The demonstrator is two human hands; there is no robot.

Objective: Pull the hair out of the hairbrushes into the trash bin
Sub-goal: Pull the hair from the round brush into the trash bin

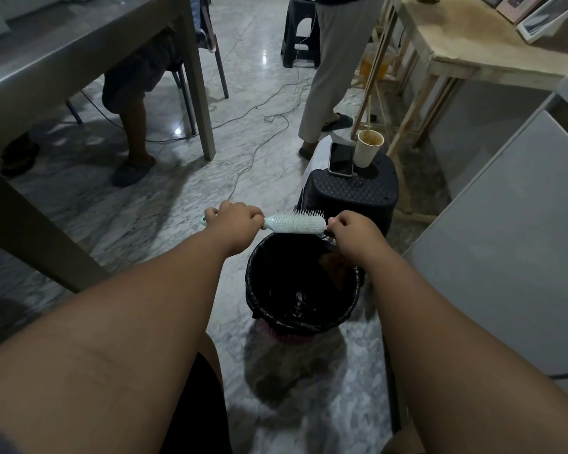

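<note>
A pale mint hairbrush (294, 221) lies level over the far rim of the trash bin (263, 309), bristles facing up and away. My left hand (235, 221) grips its handle. My right hand (354, 234) has its fingers curled at the brush head's tip; whether it pinches hair or the brush itself is too small to tell. The bin is round, lined with a black bag, and holds some brownish waste on its right side.
A black plastic stool (351, 198) behind the bin carries a phone (341, 158) and a paper cup (368, 149). A grey table (79, 54) stands left, a white cabinet (512, 231) right, a wooden bench (492, 57) beyond. Two people's legs and cables occupy the floor ahead.
</note>
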